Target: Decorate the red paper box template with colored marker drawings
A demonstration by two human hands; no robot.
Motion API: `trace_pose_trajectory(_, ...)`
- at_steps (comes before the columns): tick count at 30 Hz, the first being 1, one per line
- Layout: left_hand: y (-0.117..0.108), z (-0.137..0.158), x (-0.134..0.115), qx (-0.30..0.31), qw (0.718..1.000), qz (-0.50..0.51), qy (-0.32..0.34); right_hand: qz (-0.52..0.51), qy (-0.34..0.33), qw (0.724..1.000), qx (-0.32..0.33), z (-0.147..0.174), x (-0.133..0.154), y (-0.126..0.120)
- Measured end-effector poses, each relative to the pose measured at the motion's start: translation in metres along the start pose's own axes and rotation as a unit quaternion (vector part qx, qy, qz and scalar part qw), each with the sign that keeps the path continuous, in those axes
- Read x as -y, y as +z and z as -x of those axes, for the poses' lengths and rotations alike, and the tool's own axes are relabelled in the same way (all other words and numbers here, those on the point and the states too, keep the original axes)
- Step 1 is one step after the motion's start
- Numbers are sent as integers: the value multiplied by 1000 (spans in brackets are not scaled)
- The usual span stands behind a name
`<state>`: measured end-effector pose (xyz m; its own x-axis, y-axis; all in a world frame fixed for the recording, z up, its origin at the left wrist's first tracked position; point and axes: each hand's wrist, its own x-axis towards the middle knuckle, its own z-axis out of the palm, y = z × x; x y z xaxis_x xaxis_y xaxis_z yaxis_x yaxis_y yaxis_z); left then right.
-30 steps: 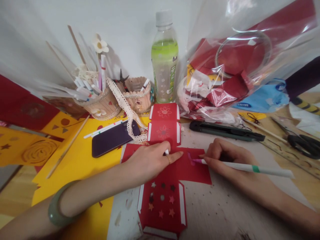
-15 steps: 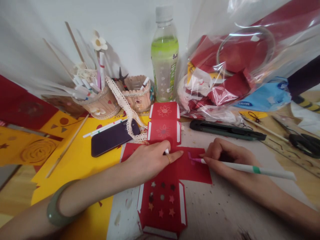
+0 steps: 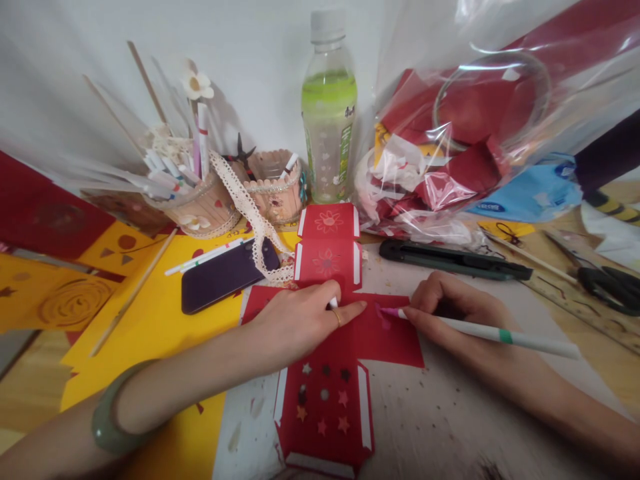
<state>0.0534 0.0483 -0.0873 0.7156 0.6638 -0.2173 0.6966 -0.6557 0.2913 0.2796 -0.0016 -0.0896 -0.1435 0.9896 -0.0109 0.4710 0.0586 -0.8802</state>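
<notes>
My right hand [image 3: 450, 313] grips a white marker pen [image 3: 480, 330] with a green band. Its pink tip rests on the right flap of a red cross-shaped paper cutout [image 3: 395, 343], among faint pink strokes. Across the cutout's middle lies my left hand [image 3: 305, 310], index finger stretched out and pressing the paper. A small white cap-like piece [image 3: 333, 303] pokes out from its curled fingers; the rest is hidden. Star and round stickers [image 3: 324, 395] cover the cutout's lower panel, and drawn flowers [image 3: 327, 222] show on its upper panels. White strips edge several flaps.
Behind stand a green drink bottle [image 3: 329, 120], two wooden stick holders [image 3: 197, 207] and a clear bag of scraps [image 3: 435, 173]. A dark phone [image 3: 225, 277] and lace ribbon [image 3: 250, 210] lie left; a box cutter [image 3: 450, 260] and scissors [image 3: 607, 283] lie right.
The marker's tip has shifted slightly up and left on the right flap, and its back end has swung left. My left hand stays in place.
</notes>
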Motion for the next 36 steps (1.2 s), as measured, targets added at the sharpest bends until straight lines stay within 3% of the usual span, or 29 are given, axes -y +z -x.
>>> trace_pose_trajectory(5,0,2,2,-14,997,-53,59,-4,0,1000,-4,-1,2,0)
trace_pose_trajectory(9,-3,2,0,-14,995,-74,67,-1,-4,1000,-3,-2,3,0)
trace_pose_trajectory(15,0,1,1,8,998,-55,17,-5,2,1000,3,-1,4,0)
trace_pose_trajectory(20,-1,1,1,5,997,-67,42,-18,5,1000,-2,-2,4,0)
trace_pose_trajectory(26,-4,3,1,-7,994,-87,66,-109,66,984,-126,-2,0,-8)
trace_pose_trajectory(30,-1,5,4,-42,994,-52,87,-151,66,975,-147,0,0,-13)
trace_pose_trajectory(36,2,5,12,-109,978,105,146,-97,20,994,-41,1,3,-6)
